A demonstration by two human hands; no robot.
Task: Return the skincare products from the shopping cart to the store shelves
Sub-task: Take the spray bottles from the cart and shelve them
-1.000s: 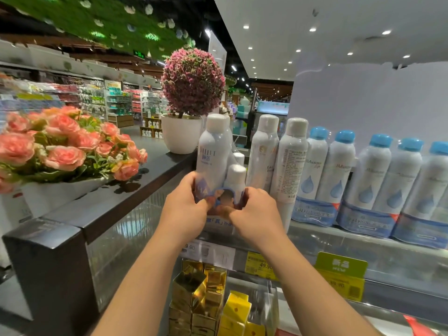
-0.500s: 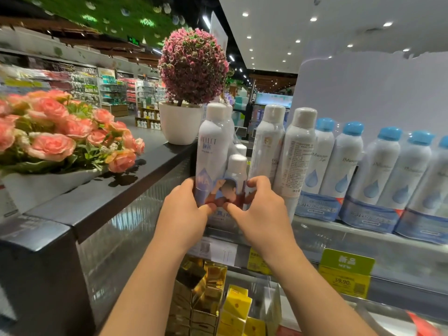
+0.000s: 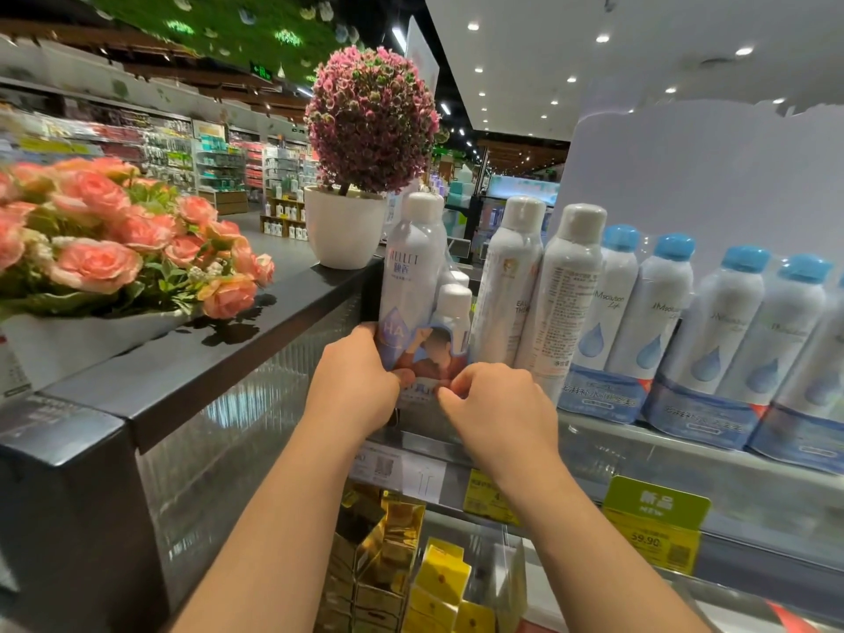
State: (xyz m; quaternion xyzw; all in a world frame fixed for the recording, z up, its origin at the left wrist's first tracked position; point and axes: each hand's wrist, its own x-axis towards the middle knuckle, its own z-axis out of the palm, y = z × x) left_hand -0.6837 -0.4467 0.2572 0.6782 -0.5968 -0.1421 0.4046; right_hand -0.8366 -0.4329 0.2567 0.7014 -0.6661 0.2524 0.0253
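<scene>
Gripping the upright spray pack (image 3: 418,285) at its base, your left hand (image 3: 354,381) and right hand (image 3: 495,404) pinch opposite sides as it stands on the shelf (image 3: 639,443), far-left end, beside white cans (image 3: 539,285)

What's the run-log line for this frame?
phase: shelving | left hand: grips spray set | right hand: pinches set's base | set: upright at shelf left end

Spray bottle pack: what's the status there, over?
Both hands grip the spray bottle pack low, at shelf's left end. White-capped bottles close alongside right.
</scene>
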